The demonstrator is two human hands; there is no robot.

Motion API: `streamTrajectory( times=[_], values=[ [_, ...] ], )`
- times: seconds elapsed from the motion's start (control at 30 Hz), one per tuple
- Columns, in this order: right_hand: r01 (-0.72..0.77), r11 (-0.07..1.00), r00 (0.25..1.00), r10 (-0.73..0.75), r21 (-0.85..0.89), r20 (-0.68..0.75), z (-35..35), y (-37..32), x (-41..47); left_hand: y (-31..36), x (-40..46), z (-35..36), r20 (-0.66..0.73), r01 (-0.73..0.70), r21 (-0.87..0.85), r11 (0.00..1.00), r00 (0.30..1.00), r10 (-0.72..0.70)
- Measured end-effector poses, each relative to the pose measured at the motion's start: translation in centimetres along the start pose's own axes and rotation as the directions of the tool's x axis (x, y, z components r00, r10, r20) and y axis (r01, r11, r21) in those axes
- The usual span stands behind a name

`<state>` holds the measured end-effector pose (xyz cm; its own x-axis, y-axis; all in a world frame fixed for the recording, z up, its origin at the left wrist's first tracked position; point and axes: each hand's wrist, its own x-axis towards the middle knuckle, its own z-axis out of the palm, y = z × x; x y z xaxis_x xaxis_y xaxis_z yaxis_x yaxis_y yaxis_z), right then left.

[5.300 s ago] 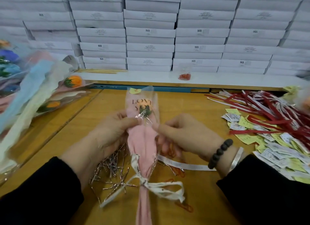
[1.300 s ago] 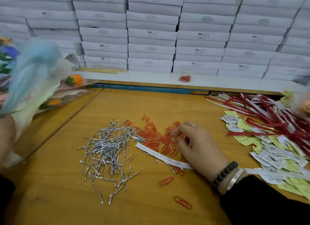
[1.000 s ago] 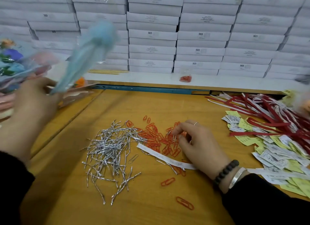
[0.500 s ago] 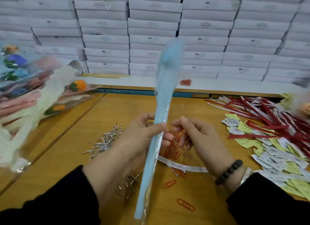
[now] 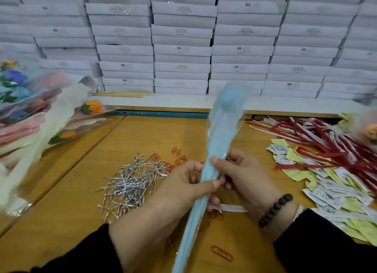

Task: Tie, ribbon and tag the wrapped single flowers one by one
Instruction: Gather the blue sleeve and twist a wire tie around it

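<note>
A single flower in light blue wrapping (image 5: 219, 138) stands tilted over the middle of the wooden table (image 5: 61, 221), its head up to the right and blurred. My left hand (image 5: 183, 189) grips the wrap at its narrow middle from the left. My right hand (image 5: 242, 177) holds the same part from the right, thumb laid across the front. Silver twist ties (image 5: 132, 183) lie in a heap to the left of my hands. Orange paper clips (image 5: 179, 160) are scattered behind and under them. A white ribbon strip (image 5: 232, 208) lies below my right hand.
A pile of wrapped flowers (image 5: 40, 113) in several colours lies at the left. Red and white ribbons (image 5: 318, 142) and yellow and white tags (image 5: 326, 187) cover the right side. Stacked white boxes (image 5: 183, 48) wall off the back.
My left hand fetched the blue wrapped flower from the left pile and brought it to the middle. My right hand left the paper clips and took hold of the wrap too.
</note>
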<state>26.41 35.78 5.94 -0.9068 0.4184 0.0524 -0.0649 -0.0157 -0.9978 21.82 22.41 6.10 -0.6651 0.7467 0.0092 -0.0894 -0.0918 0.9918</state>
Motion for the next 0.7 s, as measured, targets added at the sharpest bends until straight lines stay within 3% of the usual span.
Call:
streamTrajectory(
  times=[0.2,0.47,0.57,0.7],
  values=[
    [0.043,0.998,0.998,-0.04,-0.052,0.05,0.2,0.4,0.0,-0.4,0.7,-0.3,-0.218,-0.081,0.098,0.992,0.971,0.101],
    [0.02,1.0,0.998,-0.019,-0.016,0.055,0.7,0.0,-0.3,-0.6,0.9,-0.7,-0.203,-0.12,0.128,0.985,0.968,0.144],
    [-0.027,0.996,0.998,0.022,0.084,0.065,0.8,-0.5,-0.4,-0.5,0.8,-0.6,-0.185,-0.102,0.015,0.995,0.977,0.103],
    [-0.001,1.0,0.999,0.002,-0.023,0.034,1.1,-0.5,-0.7,-0.2,0.7,-0.4,-0.145,-0.088,-0.193,0.977,0.988,0.06]
  ],
)
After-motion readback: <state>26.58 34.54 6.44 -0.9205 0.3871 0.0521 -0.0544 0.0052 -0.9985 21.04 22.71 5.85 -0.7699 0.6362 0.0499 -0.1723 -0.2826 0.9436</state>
